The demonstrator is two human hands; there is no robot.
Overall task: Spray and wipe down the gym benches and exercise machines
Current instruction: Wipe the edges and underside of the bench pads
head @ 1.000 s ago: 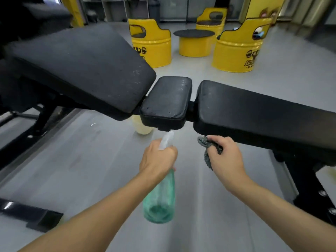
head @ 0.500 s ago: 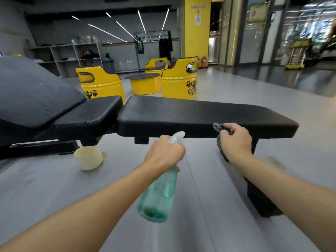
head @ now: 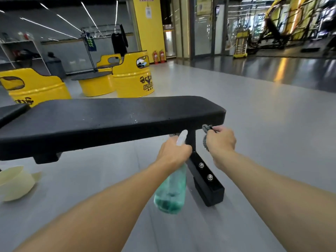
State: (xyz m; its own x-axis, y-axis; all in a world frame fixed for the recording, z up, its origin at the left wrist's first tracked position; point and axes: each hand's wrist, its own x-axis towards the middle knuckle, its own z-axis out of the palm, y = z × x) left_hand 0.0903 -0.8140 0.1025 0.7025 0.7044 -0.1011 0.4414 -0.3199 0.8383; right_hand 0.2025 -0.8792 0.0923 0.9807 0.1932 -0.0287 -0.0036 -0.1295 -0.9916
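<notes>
Left hand (head: 172,151): closed round the neck of the spray bottle, back of the hand toward the camera.
Spray bottle (head: 171,191): green, see-through; body hanging tilted below the left hand; white nozzle (head: 181,138) showing above the knuckles, aimed at the near edge of the bench.
Right hand (head: 221,140): fingers curled, gripping a grey cloth; just right of the left hand, not touching it.
Cloth (head: 206,132): bunched, sticking out at the left side of the right fist; top end at the lower edge of the bench pad, contact not determinable.
Bench pad (head: 109,117): black, flat; ahead of and above both hands, running far out to the left; right end just above the right hand. Pale specks (head: 133,119) on top, ahead and left of the left hand.
Bench leg (head: 205,177): black, two bolts; between the two hands, sloping down past the wrists to the floor (head: 254,124).
Cup (head: 14,182): cream, on the floor, well left of the left hand.
Barrel seats (head: 134,77): yellow, beyond the bench, well ahead of both hands.
</notes>
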